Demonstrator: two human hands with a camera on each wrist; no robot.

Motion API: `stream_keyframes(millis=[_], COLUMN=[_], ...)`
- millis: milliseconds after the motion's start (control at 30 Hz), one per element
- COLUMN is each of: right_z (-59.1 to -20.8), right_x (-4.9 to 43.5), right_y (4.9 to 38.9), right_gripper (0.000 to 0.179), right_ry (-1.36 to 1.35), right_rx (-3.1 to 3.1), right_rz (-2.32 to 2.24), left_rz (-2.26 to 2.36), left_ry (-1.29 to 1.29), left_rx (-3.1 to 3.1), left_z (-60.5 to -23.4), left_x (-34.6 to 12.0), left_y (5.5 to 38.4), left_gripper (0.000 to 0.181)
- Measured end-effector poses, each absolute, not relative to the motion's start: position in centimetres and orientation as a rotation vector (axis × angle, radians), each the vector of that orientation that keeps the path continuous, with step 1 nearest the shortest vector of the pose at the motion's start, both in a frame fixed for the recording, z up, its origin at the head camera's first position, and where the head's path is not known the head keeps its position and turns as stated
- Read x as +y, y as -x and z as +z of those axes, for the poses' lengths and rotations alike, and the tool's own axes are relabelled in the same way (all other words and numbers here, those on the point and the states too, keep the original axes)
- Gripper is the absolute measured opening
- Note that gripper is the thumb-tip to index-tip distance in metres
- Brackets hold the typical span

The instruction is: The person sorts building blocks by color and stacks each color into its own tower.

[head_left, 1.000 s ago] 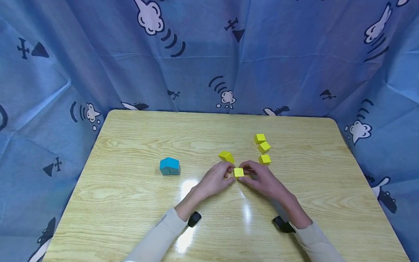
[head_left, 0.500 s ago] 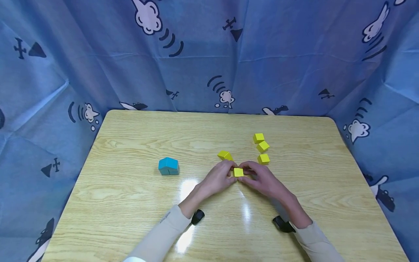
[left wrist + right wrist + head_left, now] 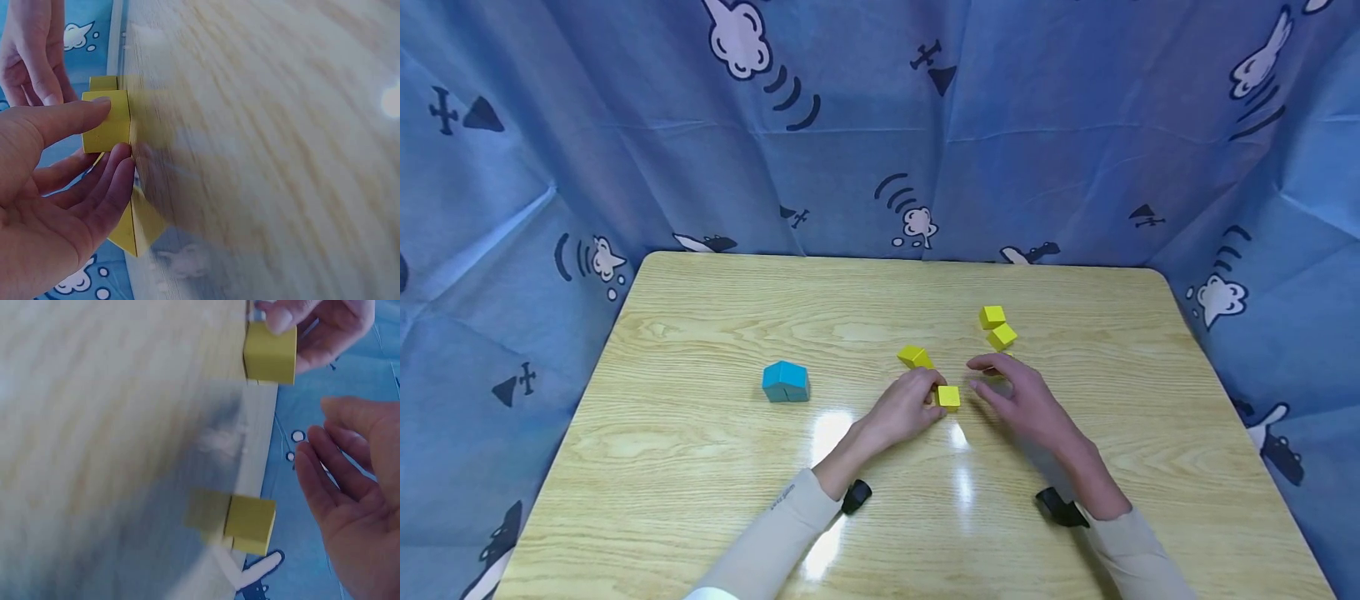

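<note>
My left hand (image 3: 904, 408) pinches a small yellow cube (image 3: 948, 398) by its left side, low on the wooden table. In the left wrist view its thumb lies across the face of that yellow cube (image 3: 106, 131), with the fingertips at its far edge. Just to the right, my right hand (image 3: 1021, 402) hovers with fingers spread apart and nothing between them. Another yellow cube (image 3: 250, 524) shows near it in the right wrist view; the head view has it almost hidden behind that hand. Beyond the left fingers lies a yellow wedge-shaped piece (image 3: 915, 357).
Two more yellow cubes (image 3: 992, 317) sit touching or nearly so, farther back on the right. A blue house-shaped group of blocks (image 3: 786, 382) stands on the left of the table (image 3: 700, 483). Behind the table hangs a blue patterned curtain (image 3: 850, 125).
My right hand has let go of the yellow cube and drawn away to the right, its fingers opening and covering most of another cube. The left hand keeps its pinch, nearly in place.
</note>
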State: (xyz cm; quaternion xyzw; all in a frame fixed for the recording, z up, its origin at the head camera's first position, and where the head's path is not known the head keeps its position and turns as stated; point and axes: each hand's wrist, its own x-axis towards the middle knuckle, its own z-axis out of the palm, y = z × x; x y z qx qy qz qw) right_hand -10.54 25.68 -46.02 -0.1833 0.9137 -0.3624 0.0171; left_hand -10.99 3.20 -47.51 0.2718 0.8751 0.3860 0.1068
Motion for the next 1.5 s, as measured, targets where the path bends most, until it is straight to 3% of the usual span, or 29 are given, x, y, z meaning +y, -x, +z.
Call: stream_keyframes(millis=[267,700,1500], right_z=[-46.0,-46.5,-46.8], right_x=[26.8,27.6,27.4], right_y=[11.4,11.8,10.6], right_gripper=[0.027,0.040,0.034], right_ry=[0.419,0.231,0.320], right_rx=[3.060,3.030,2.809], right_rz=[-1.007,-0.889,-1.156], left_rz=[1.128,1.125,1.162], left_ry=[-0.774,-0.745,-0.718], left_rx=[2.568,2.552,2.530], left_z=[-47.5,-47.4,-47.4], left_x=[3.4,3.5,3.5], left_y=[11.0,10.9,11.0], left_gripper=[0.034,0.035,0.033])
